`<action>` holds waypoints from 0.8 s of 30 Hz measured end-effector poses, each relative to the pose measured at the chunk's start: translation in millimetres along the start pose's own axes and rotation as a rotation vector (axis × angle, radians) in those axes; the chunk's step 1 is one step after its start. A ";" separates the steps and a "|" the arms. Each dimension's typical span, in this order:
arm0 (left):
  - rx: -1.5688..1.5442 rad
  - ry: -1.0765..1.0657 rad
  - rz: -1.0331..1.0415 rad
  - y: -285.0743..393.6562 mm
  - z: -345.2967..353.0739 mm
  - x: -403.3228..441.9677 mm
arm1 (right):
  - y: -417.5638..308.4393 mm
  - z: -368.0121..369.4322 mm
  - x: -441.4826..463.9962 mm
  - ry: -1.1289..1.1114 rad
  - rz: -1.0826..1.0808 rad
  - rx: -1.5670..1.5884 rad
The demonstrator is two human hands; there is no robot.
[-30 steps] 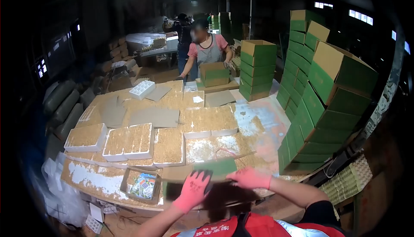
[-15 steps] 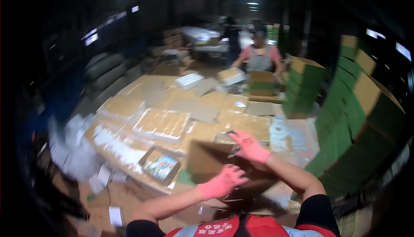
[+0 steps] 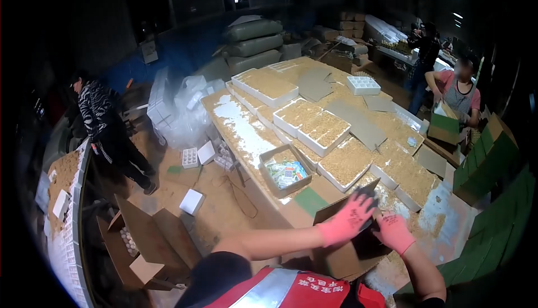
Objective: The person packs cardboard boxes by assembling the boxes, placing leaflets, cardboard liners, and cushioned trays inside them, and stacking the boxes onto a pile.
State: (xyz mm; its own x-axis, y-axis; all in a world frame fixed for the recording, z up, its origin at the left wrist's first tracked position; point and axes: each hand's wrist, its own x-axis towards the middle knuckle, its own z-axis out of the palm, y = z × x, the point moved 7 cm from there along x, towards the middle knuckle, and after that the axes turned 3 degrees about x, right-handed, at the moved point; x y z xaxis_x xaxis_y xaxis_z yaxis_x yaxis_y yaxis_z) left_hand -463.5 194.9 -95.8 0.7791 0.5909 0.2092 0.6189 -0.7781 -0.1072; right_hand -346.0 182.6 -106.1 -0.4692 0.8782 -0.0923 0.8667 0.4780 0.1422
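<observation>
An open cardboard box [image 3: 340,258] stands at the near edge of the table, tilted in view, its inside dark. My left hand [image 3: 348,221], in a pink glove with dark fingertips, has its fingers curled over a raised flap at the far side of the box. Close beside it, my right hand [image 3: 394,231], gloved the same way, grips the right part of the box rim; its fingertips are partly hidden. Just beyond the box, a small carton [image 3: 265,169] holds printed packets [image 3: 287,173].
White trays [image 3: 322,127] filled with brown grain-like material cover the table, with grey cardboard sheets [image 3: 356,124] on top. Green boxes [image 3: 486,154] are stacked at right. A co-worker [image 3: 460,92] handles a box at far right; another person [image 3: 101,112] stands left. An open carton [image 3: 151,235] is lower left.
The view has swung left, bringing the left-hand person and floor cartons into sight. Both hands have shifted on the box, and a flap now stands up at my left hand.
</observation>
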 end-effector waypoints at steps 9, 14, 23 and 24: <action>-0.219 -0.067 0.094 -20.3 131.6 4.0 | 40.9 36.3 -25.4 0.632 0.478 0.886; -0.290 0.060 0.274 -48.4 -2.9 18.9 | 27.8 85.1 20.7 0.335 0.873 0.538; -0.422 -0.129 0.117 -13.7 76.8 -7.9 | 26.2 75.5 -21.8 0.900 1.011 0.594; -0.472 -0.009 0.060 -31.3 85.3 -3.9 | 13.4 79.9 -36.7 0.977 1.097 0.564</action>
State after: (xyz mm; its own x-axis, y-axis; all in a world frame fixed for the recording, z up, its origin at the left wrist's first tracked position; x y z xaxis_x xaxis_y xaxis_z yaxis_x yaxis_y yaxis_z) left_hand -477.5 235.1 -176.2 0.8144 0.5421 0.2072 0.4614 -0.8214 0.3353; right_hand -303.7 155.7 -179.6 0.6756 0.5560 0.4842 0.6892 -0.2431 -0.6826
